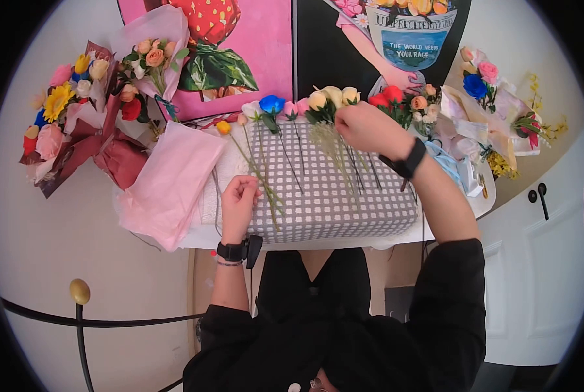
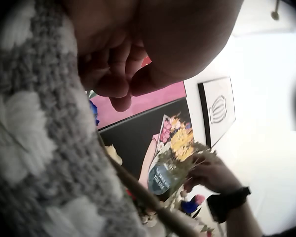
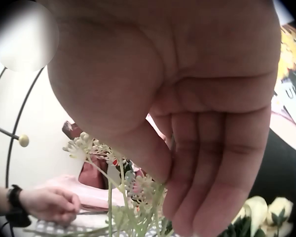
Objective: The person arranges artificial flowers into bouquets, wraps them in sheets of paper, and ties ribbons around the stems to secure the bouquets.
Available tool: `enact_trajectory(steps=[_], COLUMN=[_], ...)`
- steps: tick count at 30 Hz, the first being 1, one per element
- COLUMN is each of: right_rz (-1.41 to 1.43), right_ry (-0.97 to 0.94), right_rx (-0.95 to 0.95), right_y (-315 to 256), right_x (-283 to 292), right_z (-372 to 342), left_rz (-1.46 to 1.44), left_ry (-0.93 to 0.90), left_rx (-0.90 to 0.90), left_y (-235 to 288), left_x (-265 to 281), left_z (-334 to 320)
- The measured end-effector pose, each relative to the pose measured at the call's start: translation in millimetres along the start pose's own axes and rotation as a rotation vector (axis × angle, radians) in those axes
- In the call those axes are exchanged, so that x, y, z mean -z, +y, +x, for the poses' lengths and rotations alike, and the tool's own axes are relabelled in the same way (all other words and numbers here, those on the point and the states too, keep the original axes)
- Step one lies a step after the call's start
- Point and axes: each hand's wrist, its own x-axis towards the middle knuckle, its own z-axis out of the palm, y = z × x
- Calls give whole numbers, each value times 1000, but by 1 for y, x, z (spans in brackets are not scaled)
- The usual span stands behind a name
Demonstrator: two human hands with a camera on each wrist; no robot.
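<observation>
Clock directions as in the head view. Nearest: left hand (image 1: 239, 196) at the near left part of the checked cloth (image 1: 370, 209), fingers loosely curled, nothing seen in its grasp. Stem of the yellow flower (image 1: 223, 127) passes just beside the fingers at 1 to 3 o'clock; contact cannot be told. Its bloom sits near 12. Pink paper (image 1: 171, 176) at 9 to 10.

Farther on, at 2 o'clock from the left hand: the pale sprig (image 1: 330, 140), in the right hand (image 1: 367, 127). That hand is nearly closed, thumb and fingertips pinching the stems; the sprig hangs toward 7 to 8 o'clock from it, over the cloth.

Beyond: cream flowers (image 1: 331, 98) at 10 to 11 from the right hand, red flowers (image 1: 388, 96) at 1, blue flower (image 1: 272, 104) at 9 to 10. Farthest, two paintings (image 1: 272, 39) at 12.
</observation>
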Motion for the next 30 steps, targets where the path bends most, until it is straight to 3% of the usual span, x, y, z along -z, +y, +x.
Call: enact_trajectory(steps=[4, 9, 11, 16, 19, 20, 25, 27, 30], right_rz=[-7, -18, 24, -31, 87, -7, 228, 170, -42], right_ry=[28, 244, 235, 103, 342, 436, 815, 980, 847], right_rx=[-47, -51, -90, -238, -357, -450, -1006, -1073, -1240], right_y=[15, 25, 9, 28, 65, 79, 194, 226, 283], right_x=[-34, -59, -56, -15, 33, 55, 150, 172, 190], right_z=[40, 68, 57, -10, -62, -83, -212, -256, -305], left_rz=[-229, -234, -237, -145, -185, -189, -203, -206, -212], left_ry=[52, 48, 47, 97, 66, 78, 65, 88, 106], left_rx=[86, 87, 84, 43, 25, 17, 12, 11, 17], left_y=[-3, -6, -8, -14, -16, -16, -17, -15, -14], left_x=[5, 7, 9, 7, 6, 7, 6, 5, 2], left_z=[2, 1, -1, -6, -6, -5, -4, -4, -2])
